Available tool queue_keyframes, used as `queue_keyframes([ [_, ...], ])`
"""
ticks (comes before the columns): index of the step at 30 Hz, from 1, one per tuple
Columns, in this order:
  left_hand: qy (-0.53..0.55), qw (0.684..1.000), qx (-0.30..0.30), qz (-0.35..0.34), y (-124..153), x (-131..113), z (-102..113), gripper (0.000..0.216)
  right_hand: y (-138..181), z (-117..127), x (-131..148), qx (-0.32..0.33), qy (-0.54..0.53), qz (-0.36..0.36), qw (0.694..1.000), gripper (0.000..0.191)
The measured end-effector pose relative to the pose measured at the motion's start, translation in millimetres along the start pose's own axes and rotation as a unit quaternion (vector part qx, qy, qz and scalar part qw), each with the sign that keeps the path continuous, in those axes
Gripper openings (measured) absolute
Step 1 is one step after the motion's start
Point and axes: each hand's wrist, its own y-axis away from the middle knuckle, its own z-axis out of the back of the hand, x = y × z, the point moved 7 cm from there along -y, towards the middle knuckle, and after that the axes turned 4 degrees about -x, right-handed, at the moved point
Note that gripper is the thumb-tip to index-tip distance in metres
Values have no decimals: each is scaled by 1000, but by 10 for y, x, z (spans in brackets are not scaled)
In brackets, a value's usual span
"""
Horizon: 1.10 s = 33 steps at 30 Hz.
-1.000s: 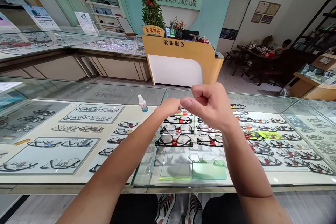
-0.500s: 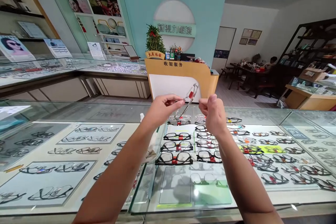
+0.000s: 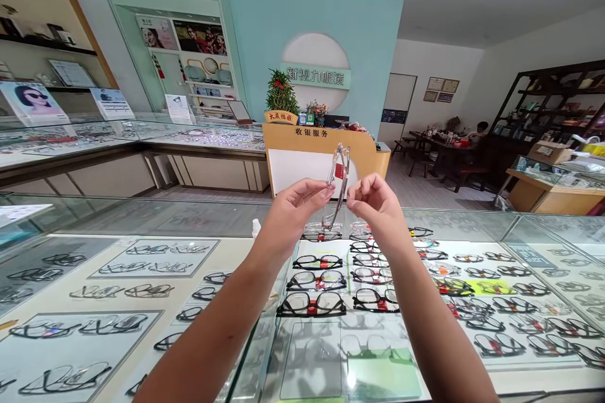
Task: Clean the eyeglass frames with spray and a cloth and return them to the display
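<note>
In the head view, a pair of clear, thin-rimmed glasses (image 3: 339,184) with a small red tag is held up in the air above the long glass display counter (image 3: 142,220), in front of the yellow wooden cashier desk (image 3: 368,154). The left hand (image 3: 293,206) is closed on the glasses from the left with thumb and fingertips, and the right hand (image 3: 374,201) is pinched on them from the right. The two hands are close together, with only the glasses between them. The glasses are seen edge-on and almost upright. They are judged to be very light, a little springy and easily bent or scratched, so they are best taken at the temples or the rim, not on the lenses. Under the counter glass, rows of black-framed spectacles (image 3: 312,304) are laid out, and a small white dropper bottle (image 3: 256,227) is partly hidden behind the left wrist.

Compared with half a second ago, the glasses are raised higher and turned from slanted to more upright, and the hands are brought nearer to each other.
</note>
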Motion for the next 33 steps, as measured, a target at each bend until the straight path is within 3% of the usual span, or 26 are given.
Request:
queue_keyframes([
  [19,-84,993,88,-5,-28,24,-38,33,9,18,-62,59,19,4,998,38],
  [33,-97,994,51,-12,-85,11,63,42,-75,134,-52,24,71,50,996,27],
])
